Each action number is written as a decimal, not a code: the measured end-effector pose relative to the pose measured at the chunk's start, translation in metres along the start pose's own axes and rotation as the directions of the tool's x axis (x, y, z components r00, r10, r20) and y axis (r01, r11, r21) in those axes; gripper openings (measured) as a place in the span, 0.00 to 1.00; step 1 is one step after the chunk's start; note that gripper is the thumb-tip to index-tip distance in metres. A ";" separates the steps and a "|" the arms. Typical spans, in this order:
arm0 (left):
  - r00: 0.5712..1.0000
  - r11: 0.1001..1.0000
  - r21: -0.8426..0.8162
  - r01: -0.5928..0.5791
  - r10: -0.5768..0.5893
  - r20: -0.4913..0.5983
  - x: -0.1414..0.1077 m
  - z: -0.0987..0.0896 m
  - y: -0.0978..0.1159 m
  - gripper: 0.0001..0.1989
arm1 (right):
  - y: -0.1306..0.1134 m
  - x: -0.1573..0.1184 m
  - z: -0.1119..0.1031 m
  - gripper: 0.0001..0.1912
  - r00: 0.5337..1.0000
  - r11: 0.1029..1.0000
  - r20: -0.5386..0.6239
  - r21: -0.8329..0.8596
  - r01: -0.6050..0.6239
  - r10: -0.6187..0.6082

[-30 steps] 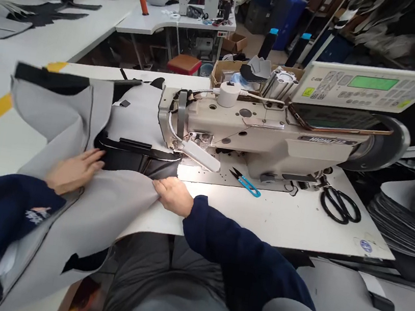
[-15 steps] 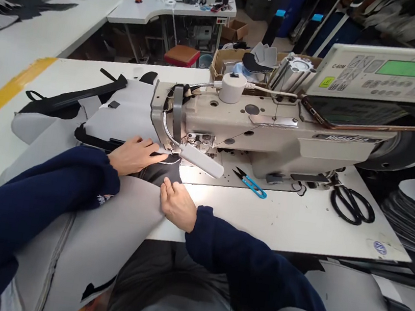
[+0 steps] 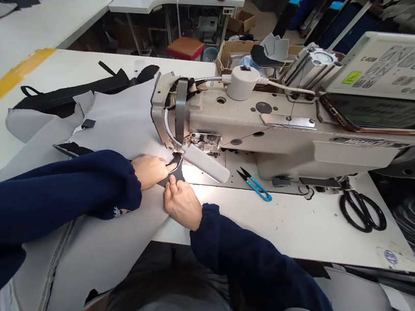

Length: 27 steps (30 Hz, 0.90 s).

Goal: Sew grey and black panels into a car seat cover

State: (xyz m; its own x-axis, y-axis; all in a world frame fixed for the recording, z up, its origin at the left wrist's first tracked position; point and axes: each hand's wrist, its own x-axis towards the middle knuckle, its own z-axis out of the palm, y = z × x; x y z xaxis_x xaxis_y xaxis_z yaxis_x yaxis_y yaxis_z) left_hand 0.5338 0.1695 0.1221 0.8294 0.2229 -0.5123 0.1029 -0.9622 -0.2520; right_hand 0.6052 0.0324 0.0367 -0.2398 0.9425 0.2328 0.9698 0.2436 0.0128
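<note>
One sewing machine [image 3: 293,147] here, and right by its needle end the right hand [image 3: 183,203] is pinching the edge of a black piece [image 3: 179,173]; left hand [image 3: 150,171] is just beside it, pointer finger out, can't tell if that grip's closed on anything. Big grey fabric [image 3: 121,125] spreads over the bench [image 3: 289,231] and hangs off the front edge.

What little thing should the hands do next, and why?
Perhaps gently guide the black fabric farther under the sewing machine's head, because the fabric reaches right up there, with the left hand pressing beside it and the right hand seeming to pinch its near edge.
</note>
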 end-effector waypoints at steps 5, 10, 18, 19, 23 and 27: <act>1.000 0.999 -0.023 -0.022 0.021 -0.020 0.003 -0.006 -0.001 0.21 | 0.003 0.001 0.000 0.19 1.000 1.000 0.011 0.019 -0.005 0.005; 0.999 0.999 -0.030 -0.043 0.043 -0.005 0.005 -0.008 -0.004 0.22 | 0.004 0.005 -0.001 0.19 0.999 0.999 0.041 0.043 -0.029 0.027; 0.998 0.994 -0.107 -0.023 0.029 0.057 0.011 -0.010 -0.006 0.20 | 0.007 0.007 0.008 0.17 0.998 0.995 -0.047 -0.084 -0.053 0.049; 0.998 0.993 -0.118 -0.019 0.025 0.051 0.012 -0.009 -0.006 0.20 | 0.008 0.007 0.009 0.17 0.997 0.994 -0.053 -0.091 -0.061 0.056; 0.999 0.987 -0.161 0.006 0.002 0.049 0.013 -0.009 -0.004 0.20 | 0.014 0.011 0.011 0.18 0.996 0.994 -0.050 -0.076 -0.078 0.075; 0.999 0.997 -0.064 0.043 -0.043 0.004 -0.004 -0.016 -0.006 0.22 | 0.018 0.006 0.008 0.19 0.996 0.997 -0.053 -0.022 -0.078 0.077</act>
State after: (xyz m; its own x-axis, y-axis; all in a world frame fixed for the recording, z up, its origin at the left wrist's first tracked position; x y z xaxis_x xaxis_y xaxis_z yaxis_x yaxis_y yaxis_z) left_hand 0.5386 0.1718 0.1384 0.8217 0.2650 -0.5046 0.1739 -0.9597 -0.2208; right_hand 0.6212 0.0441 0.0309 -0.1615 0.9450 0.2846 0.9864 0.1637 0.0161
